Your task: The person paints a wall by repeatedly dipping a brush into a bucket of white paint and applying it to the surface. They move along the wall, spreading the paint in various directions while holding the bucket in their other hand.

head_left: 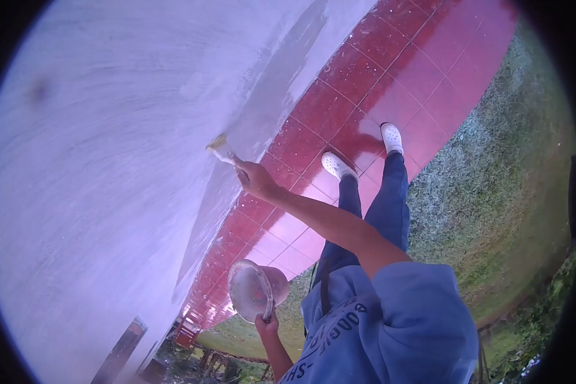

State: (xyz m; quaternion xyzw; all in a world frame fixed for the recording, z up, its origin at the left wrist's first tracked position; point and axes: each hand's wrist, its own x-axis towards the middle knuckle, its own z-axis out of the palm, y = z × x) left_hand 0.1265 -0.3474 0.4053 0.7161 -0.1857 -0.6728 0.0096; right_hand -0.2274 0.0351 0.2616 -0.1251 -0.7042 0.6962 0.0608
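Note:
My right hand (pixel 258 180) is closed around the handle of a paintbrush (pixel 222 150) with pale yellowish bristles. The bristle end lies right against the whitish wall (pixel 121 128), just above a greyer band along its base. Lower down, my left hand (pixel 267 324) grips the rim of a round plastic bucket (pixel 276 281). The bucket is tilted so that its mouth faces the wall side, and whitish smears coat its inside.
Red floor tiles (pixel 339 89), speckled with white spots, run along the wall. My feet in white clogs (pixel 392 137) stand on them. Grass (pixel 480 185) borders the tiles on the right. A dark upright shape (pixel 123 351) shows at the lower left.

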